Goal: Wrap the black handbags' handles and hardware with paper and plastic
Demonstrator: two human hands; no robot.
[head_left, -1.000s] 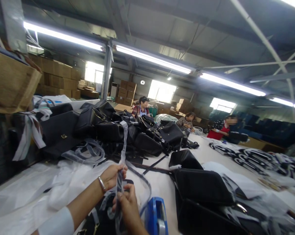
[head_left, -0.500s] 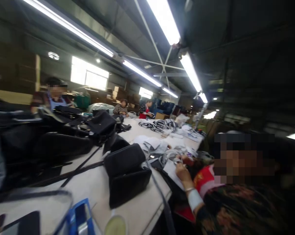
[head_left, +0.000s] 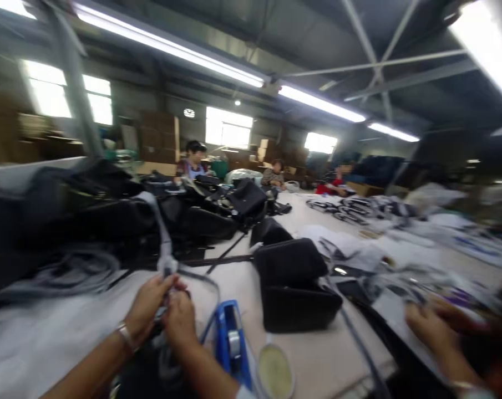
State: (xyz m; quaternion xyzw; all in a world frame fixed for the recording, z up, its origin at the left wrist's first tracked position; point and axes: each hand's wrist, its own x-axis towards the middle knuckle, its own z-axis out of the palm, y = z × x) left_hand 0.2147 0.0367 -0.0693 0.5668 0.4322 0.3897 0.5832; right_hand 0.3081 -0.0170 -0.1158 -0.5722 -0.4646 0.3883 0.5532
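Note:
My left hand (head_left: 147,306) and my right hand (head_left: 178,320) meet low in the middle, both closed on a grey plastic-wrapped strap (head_left: 164,250) that rises from between them toward the heap of bags. A bracelet circles my left wrist. Just right of my right hand a blue tape dispenser (head_left: 230,344) stands on the table. The picture is smeared by motion.
A heap of black bags (head_left: 109,216) fills the left and middle of the long white table (head_left: 317,354). A black bag (head_left: 294,285) lies right of the dispenser, a roll of tape (head_left: 274,369) in front. A co-worker's hands (head_left: 431,327) work at the right; other people sit far back.
The camera swung right to a co-worker and has come back left. My hands are in view again, still holding the wrapped strap near the blue dispenser.

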